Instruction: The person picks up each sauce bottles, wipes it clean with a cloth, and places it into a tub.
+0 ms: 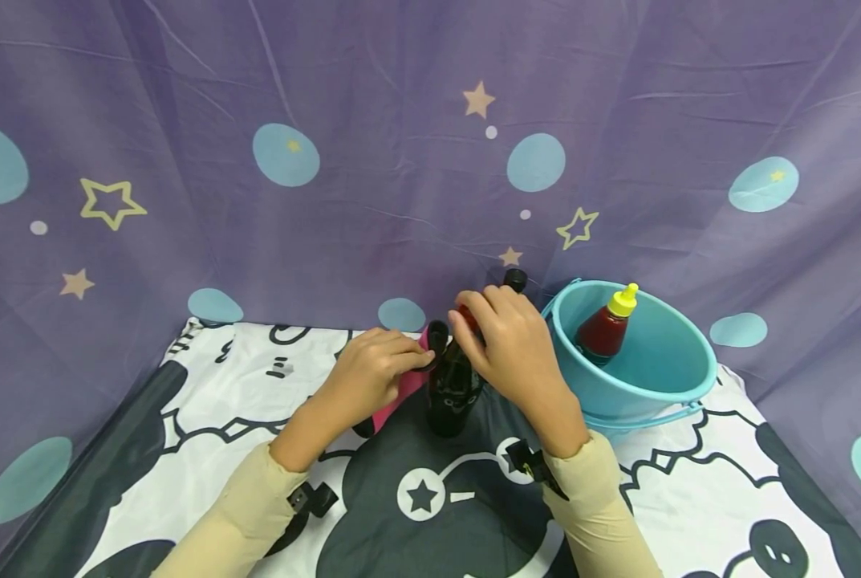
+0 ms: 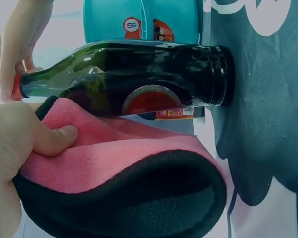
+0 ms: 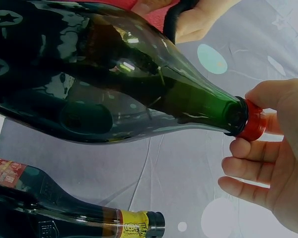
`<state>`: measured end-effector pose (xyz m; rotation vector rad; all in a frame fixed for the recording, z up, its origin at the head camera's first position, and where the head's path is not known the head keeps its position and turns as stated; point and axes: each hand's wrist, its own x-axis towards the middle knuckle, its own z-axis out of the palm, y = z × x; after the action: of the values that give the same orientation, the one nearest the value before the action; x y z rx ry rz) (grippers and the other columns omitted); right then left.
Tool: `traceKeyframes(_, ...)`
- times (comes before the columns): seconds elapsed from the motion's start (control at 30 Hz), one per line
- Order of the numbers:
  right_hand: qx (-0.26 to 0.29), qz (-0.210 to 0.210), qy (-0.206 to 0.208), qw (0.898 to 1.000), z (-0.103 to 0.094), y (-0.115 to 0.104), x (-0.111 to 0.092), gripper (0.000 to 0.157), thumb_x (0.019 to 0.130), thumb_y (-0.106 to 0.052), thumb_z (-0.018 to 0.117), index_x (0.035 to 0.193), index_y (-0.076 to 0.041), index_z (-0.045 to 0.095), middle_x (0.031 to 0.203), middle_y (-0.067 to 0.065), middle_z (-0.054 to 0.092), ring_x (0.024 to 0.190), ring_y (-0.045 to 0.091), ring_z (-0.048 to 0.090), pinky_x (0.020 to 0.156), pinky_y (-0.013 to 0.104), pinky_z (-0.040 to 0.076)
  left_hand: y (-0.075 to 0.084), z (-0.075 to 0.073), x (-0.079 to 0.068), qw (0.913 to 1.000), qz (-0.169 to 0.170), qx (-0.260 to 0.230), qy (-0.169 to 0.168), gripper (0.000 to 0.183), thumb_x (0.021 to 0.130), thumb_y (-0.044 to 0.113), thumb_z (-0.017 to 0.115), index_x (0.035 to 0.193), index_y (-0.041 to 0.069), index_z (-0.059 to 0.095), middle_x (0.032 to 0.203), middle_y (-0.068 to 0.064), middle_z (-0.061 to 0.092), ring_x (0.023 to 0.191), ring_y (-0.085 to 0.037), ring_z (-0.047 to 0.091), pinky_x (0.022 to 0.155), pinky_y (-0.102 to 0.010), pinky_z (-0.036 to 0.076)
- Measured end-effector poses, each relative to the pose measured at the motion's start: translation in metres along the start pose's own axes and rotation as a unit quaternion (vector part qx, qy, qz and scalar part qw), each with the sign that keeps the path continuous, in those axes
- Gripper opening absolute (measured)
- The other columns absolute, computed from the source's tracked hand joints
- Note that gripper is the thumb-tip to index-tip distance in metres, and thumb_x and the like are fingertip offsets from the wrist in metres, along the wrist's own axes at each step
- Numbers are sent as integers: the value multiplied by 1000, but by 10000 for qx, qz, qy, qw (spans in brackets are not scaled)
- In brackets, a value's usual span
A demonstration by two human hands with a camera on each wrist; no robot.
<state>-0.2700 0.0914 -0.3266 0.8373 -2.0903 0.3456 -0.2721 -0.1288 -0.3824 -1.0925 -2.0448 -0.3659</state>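
A dark green glass bottle stands upright on the printed cloth in front of me. My right hand pinches its red cap between thumb and fingers. To the left of the bottle, my left hand grips a folded pink cloth with black edging and a dark underside. The thumb presses on the pink side, and the cloth hangs close along the bottle. The left palm is mostly out of sight in the left wrist view.
Behind stands a second dark bottle with a yellow neck band. On the right, a light blue bucket holds a dark red sauce bottle with a yellow nozzle cap. A purple star-patterned curtain hangs at the back.
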Motion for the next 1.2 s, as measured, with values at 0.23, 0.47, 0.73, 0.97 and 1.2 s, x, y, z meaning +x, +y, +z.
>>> traceKeyframes(0.23, -31, -1, 25, 10000, 0, 0, 0, 25, 99, -28, 62, 104, -6, 71, 81, 8, 63, 71, 25, 55, 67, 39, 49, -2, 1, -2, 9998, -43, 25, -173, 47, 66, -19, 66, 97, 12, 82, 92, 2, 77, 89, -19, 72, 78, -36, 56)
traceKeyframes(0.47, -27, 45, -16, 10000, 0, 0, 0, 25, 99, -28, 61, 104, -6, 71, 81, 8, 64, 72, 25, 56, 67, 40, 49, -4, 4, -4, 9991, 49, 164, -395, 46, 66, -19, 66, 94, 13, 82, 88, 3, 75, 85, -18, 71, 83, -36, 57)
traceKeyframes(0.73, -13, 32, 4, 10000, 0, -1, 0, 24, 99, -27, 62, 103, -6, 71, 81, 8, 64, 72, 25, 55, 68, 40, 50, -5, 9, -7, 9968, 78, 372, -696, 39, 66, -13, 73, 91, 15, 82, 84, 5, 73, 77, -17, 67, 71, -32, 53)
traceKeyframes(0.97, 11, -13, 73, 10000, 0, 0, 0, 23, 98, -27, 63, 103, -6, 71, 81, 8, 64, 72, 25, 56, 67, 40, 49, -6, 17, -13, 9939, 34, 353, -1047, 38, 64, -13, 73, 87, 16, 82, 80, 5, 71, 74, -15, 66, 68, -30, 51)
traceKeyframes(1.2, 2, 2, 48, 10000, 0, 0, 0, 25, 99, -28, 61, 104, -5, 71, 82, 8, 64, 72, 26, 56, 68, 41, 49, -5, 20, -15, 9904, -81, 302, -1350, 42, 65, -14, 71, 89, 18, 82, 80, 6, 70, 73, -12, 66, 65, -30, 50)
